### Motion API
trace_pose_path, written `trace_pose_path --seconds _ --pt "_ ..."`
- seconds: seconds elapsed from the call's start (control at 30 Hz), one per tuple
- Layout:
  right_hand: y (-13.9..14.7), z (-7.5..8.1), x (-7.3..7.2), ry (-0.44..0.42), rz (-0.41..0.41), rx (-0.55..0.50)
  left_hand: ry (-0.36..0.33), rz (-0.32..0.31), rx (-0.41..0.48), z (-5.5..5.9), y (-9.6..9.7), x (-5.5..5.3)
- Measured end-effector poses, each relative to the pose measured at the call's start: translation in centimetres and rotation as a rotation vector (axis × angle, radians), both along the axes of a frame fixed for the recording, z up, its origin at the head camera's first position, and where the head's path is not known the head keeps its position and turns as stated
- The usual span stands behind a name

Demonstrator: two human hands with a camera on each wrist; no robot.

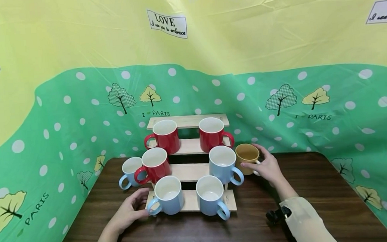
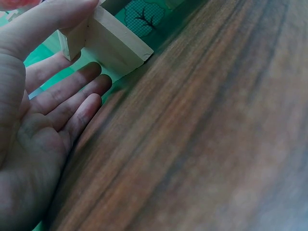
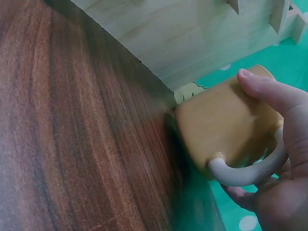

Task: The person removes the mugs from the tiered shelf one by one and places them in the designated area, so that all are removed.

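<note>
My right hand (image 1: 265, 165) holds a mustard-yellow mug (image 1: 247, 154) with a white handle beside the right side of the stepped wooden rack (image 1: 190, 172). In the right wrist view the thumb presses the near wall of the mug (image 3: 226, 122); the other fingers are mostly hidden behind it. My left hand (image 1: 129, 211) grips the front left end of the rack, thumb at the front corner and index fingertip behind the end panel (image 2: 115, 45). The front left light-blue mug (image 1: 168, 196) is close to that thumb, its handle facing left.
Red mugs stand on the rack at upper left (image 1: 166, 138), upper right (image 1: 212, 134) and middle left (image 1: 156, 165). Light-blue mugs stand at middle right (image 1: 222, 166) and front right (image 1: 210, 195). Another blue mug (image 1: 132, 171) is left of the rack on the brown table (image 1: 201, 236).
</note>
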State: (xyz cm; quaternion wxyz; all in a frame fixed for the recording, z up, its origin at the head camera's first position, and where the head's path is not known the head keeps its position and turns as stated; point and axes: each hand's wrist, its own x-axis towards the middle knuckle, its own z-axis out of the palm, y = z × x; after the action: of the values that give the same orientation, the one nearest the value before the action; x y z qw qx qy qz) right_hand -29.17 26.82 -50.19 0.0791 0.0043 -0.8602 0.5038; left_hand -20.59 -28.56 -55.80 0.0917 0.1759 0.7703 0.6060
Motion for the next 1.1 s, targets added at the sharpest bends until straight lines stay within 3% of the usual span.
trace_pose_path --seconds 0.7,0.9,1.1 --pt "0.8 -0.4 0.2 -0.023 0.029 0.080 0.001 -0.003 -0.013 0.2 0.1 -0.1" --pt "1.4 0.9 0.5 0.012 0.037 0.038 0.012 -0.007 -0.007 0.3 0.1 0.0" --pt "1.2 3.2 1.1 0.090 -0.048 0.031 0.003 -0.002 -0.011 0.4 0.0 0.3"
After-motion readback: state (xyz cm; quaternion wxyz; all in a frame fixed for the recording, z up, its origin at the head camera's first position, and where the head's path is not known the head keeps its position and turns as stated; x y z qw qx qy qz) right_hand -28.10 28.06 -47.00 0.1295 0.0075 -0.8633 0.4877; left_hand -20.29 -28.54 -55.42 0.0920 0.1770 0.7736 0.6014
